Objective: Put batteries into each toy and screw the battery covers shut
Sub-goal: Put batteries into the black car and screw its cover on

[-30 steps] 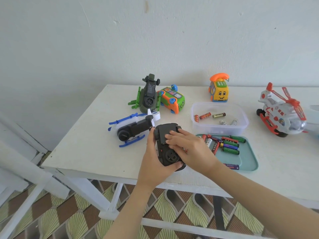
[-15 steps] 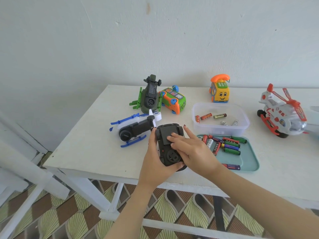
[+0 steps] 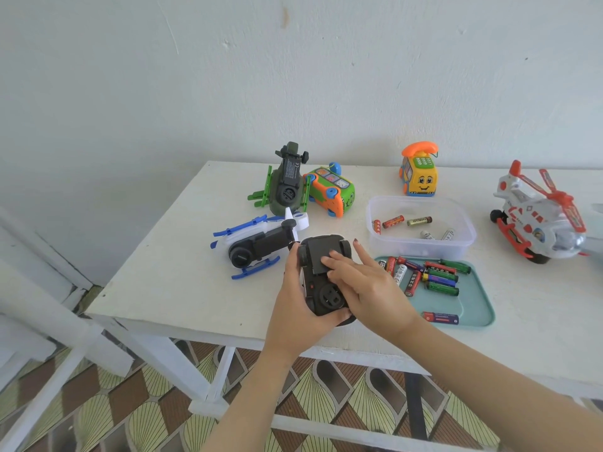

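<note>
The left hand (image 3: 295, 308) wraps round the black toy car (image 3: 328, 296) from the left and from underneath, clamped on it. The right hand (image 3: 372, 288) comes in from the right with fairly straight fingers, gripping nothing. A few of its fingertips rest flat on the battery cover (image 3: 318, 252) and the index finger lifts off towards the upper right. The two hands meet on the toy, just below the centre of the frame, over the near edge of the bench (image 3: 169, 282). The car is upside down, its long axis running from the lower centre of the frame up and slightly left, with the cover at the far end, farthest from the wrists. The coming move likely turns on this: the cover faces up, directly beneath the right fingertips, so that hand looks best placed to seat and fasten it while the left steadies the body. Whether the cover is fully home I cannot tell, and no screwdriver shows. Just right of the right hand, loose batteries (image 3: 434, 277) lie on a teal tray (image 3: 473, 305), and a clear tub (image 3: 424, 251) sits above it in the frame.
</note>
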Available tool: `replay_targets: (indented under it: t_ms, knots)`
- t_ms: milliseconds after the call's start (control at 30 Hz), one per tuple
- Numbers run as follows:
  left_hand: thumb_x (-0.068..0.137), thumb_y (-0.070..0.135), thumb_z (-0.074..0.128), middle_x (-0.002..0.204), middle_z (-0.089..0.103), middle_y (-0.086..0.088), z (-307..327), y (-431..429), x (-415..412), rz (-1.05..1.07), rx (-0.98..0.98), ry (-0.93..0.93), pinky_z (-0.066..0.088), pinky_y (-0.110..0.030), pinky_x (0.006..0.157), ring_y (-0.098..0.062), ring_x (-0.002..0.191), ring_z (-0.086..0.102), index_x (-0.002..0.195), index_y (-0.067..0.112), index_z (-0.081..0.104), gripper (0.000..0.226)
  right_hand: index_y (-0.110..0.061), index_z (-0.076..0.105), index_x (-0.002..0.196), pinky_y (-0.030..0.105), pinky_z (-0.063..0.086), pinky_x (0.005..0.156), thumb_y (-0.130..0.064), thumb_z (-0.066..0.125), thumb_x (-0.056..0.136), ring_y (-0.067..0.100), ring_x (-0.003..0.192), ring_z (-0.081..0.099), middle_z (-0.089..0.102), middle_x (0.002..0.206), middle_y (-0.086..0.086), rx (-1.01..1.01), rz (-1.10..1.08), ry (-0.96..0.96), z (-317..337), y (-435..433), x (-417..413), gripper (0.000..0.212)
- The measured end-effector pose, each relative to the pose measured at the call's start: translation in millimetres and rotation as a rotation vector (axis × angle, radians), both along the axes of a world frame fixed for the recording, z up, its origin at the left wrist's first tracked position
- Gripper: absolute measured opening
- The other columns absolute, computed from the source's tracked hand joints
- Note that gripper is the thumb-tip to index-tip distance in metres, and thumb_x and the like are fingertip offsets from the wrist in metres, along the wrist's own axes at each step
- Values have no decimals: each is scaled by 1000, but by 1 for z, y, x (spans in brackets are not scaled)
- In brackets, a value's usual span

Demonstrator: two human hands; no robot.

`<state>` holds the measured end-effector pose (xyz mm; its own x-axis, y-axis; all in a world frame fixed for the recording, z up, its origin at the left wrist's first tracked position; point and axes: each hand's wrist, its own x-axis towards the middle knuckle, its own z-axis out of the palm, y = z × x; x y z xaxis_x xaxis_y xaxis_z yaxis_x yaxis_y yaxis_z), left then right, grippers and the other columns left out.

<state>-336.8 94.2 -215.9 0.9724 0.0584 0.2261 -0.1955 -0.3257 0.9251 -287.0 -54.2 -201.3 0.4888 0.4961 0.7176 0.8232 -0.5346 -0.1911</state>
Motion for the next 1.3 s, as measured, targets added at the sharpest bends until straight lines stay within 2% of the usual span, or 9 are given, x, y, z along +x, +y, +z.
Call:
replay_targets:
  t_ms: [167, 267, 500, 633, 733, 867, 967, 1133, 1300]
  knots:
    - [64, 22, 92, 137, 50, 24, -2, 1, 0, 5, -3, 3, 46, -10, 91, 2, 120, 56, 152, 34, 13, 119, 0, 66, 83, 50, 31, 109, -1, 58, 86, 24, 110, 64, 70, 110, 9, -50, -4, 51, 4, 1, 0, 9]
    - [64, 22, 92, 136, 48, 26, -1, 1, 1, 5, 6, -4, 46, -10, 91, 2, 120, 55, 150, 38, 13, 117, -5, 66, 94, 43, 28, 113, -11, 50, 92, 16, 117, 59, 68, 116, 3, -62, 20, 141, 6, -3, -1, 16]
    - [65, 25, 91, 139, 48, 24, -1, 2, 1, 2, 22, -21, 52, -30, 98, -3, 123, 55, 154, 28, 13, 118, -11, 67, 113, 44, 22, 115, -17, 41, 93, 11, 129, 48, 60, 130, 0, -196, 19, 179, 2, -11, -6, 32]
    - [64, 23, 91, 133, 49, 34, -2, 4, 2, -2, 10, -20, 53, -26, 95, -1, 118, 58, 153, 29, 14, 118, -10, 65, 113, 28, 25, 111, -19, 37, 91, 10, 126, 48, 61, 128, 1, -18, -3, 339, 17, -2, -14, 37]
    - [64, 17, 91, 127, 46, 43, -2, 2, 2, -2, 3, -21, 46, -12, 92, 7, 118, 54, 151, 31, 15, 117, -8, 60, 112, 19, 35, 95, -12, 42, 90, 14, 111, 49, 60, 118, 4, 156, -139, 369, 30, -5, -17, 29]
    - [65, 16, 90, 128, 43, 47, -2, 2, 2, -4, -12, -32, 41, -7, 94, 12, 122, 48, 148, 35, 14, 114, -9, 60, 92, 30, 39, 75, -15, 56, 87, 25, 90, 51, 56, 96, 7, -101, -436, 356, 34, -19, -6, 9]
    - [63, 20, 88, 130, 42, 46, -1, 3, 1, -17, -11, -40, 43, -11, 97, 12, 124, 46, 147, 36, 14, 113, -13, 56, 90, 31, 40, 75, -36, 48, 94, 21, 89, 48, 47, 89, 1, -323, -512, 542, 31, -29, -8, 24]
    - [62, 30, 86, 133, 44, 40, 2, 2, 0, -29, -20, -46, 45, -15, 97, 6, 126, 49, 147, 37, 15, 111, -18, 58, 97, 25, 41, 78, -49, 43, 94, 14, 93, 48, 53, 99, -2, -343, -495, 606, 27, -28, -16, 35]
    - [63, 26, 87, 131, 45, 42, 3, 1, -2, -36, -18, -52, 44, -12, 95, 8, 123, 50, 147, 35, 15, 111, -12, 67, 99, 30, 46, 76, -41, 40, 97, 20, 97, 51, 54, 100, 5, -352, -481, 619, 29, -22, -18, 40]
